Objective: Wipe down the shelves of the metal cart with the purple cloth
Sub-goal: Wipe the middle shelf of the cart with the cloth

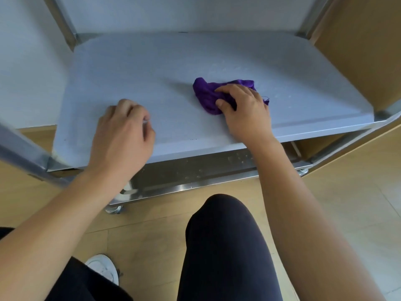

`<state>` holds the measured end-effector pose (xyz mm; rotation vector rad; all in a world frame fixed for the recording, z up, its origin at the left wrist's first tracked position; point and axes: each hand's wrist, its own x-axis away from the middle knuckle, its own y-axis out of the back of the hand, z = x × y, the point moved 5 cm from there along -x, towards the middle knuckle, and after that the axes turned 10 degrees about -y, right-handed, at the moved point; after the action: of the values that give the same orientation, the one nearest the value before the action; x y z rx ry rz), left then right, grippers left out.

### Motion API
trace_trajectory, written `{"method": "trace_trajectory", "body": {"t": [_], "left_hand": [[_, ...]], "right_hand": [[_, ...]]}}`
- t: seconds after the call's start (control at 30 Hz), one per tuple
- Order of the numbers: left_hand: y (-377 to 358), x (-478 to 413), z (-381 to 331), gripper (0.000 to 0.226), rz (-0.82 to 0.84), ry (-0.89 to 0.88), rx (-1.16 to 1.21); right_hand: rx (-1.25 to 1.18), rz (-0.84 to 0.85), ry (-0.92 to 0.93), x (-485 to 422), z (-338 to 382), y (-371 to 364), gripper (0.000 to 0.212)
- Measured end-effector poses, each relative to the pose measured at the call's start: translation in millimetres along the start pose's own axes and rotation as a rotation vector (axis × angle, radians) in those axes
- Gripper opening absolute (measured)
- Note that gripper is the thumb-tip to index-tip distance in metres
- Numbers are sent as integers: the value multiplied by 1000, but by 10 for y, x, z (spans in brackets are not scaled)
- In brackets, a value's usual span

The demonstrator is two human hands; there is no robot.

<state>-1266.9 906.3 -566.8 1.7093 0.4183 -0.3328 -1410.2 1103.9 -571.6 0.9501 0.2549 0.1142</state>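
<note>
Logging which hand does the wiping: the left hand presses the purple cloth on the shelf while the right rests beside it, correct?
Not quite: the head view shows the right hand pressing the purple cloth on the shelf; the left hand rests beside it.

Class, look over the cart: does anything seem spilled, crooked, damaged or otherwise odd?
Only small marks. Pale droplet-like spots speckle the lower shelf near its front edge, and faint smears show on the shelf beyond the purple cloth, which the right hand presses down. Nothing looks bent or broken.

Right hand point(245, 109) presses purple cloth point(208, 94) onto cart shelf point(141, 68).
</note>
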Motion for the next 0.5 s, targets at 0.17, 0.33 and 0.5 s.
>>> {"method": "trace_trajectory", "body": {"t": [0.17,0.33,0.5], "left_hand": [[-308,-557,-389,17,65,-118,96],[-510,-865,-468,17,9,-65,87],[-543,-865,-467,18,-24,-75,84]], "right_hand": [[22,-14,1,-41,23,-51,30],[54,2,2,-196,63,-147,31],[63,51,-30,-706,224,-318,31]]}}
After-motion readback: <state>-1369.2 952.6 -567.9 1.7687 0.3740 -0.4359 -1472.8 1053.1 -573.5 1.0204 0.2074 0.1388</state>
